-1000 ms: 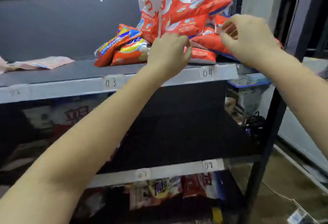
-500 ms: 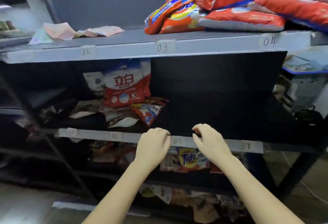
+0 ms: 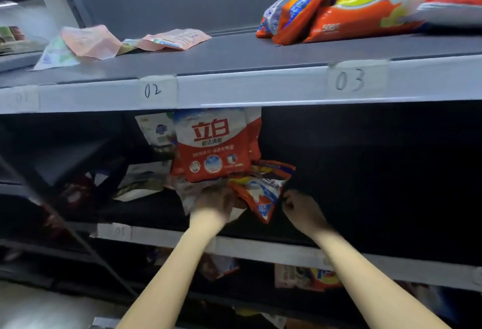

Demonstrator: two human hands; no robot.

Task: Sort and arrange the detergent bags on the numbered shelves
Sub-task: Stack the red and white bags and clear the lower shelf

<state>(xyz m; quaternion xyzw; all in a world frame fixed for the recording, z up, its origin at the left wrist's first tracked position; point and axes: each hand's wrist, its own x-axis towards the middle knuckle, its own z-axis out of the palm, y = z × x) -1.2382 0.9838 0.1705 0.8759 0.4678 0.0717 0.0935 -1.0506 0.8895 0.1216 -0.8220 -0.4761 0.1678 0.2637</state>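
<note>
Both forearms reach up into the middle shelf (image 3: 167,214), the dark level behind the front rail with the 05 label (image 3: 118,231)

Left hand (image 3: 214,202) is blurred; its fingers look curled into the crumpled pale bag (image 3: 191,193) at the bottom of the pile, apparently gripping it, though the blur leaves some doubt

Right hand (image 3: 300,208) sits just right of the pile, fingers curled, fingertips at the right edge of the small orange bag (image 3: 260,195). Cannot tell if it pinches the bag or only touches it

The small orange bag lies tilted, one corner hanging toward the shelf front, between the two hands

Directly behind, the red and white bag (image 3: 212,146) stands upright, leaning on more bags behind it; its top is hidden by the upper shelf rail. A white bag (image 3: 156,131) stands just left of it, and flat pale bags (image 3: 142,180) lie lower left

Lower shelf under the arms holds more bags, including an orange one (image 3: 323,276), mostly in shadow

Upper shelf (image 3: 234,52) carries labels 02 (image 3: 152,90) and 03 (image 3: 349,80) on its front rail. Above 03 and to its right sits a pile of orange bags (image 3: 339,7). At the far left lie flat pink packets (image 3: 172,39), well apart from that pile
</note>
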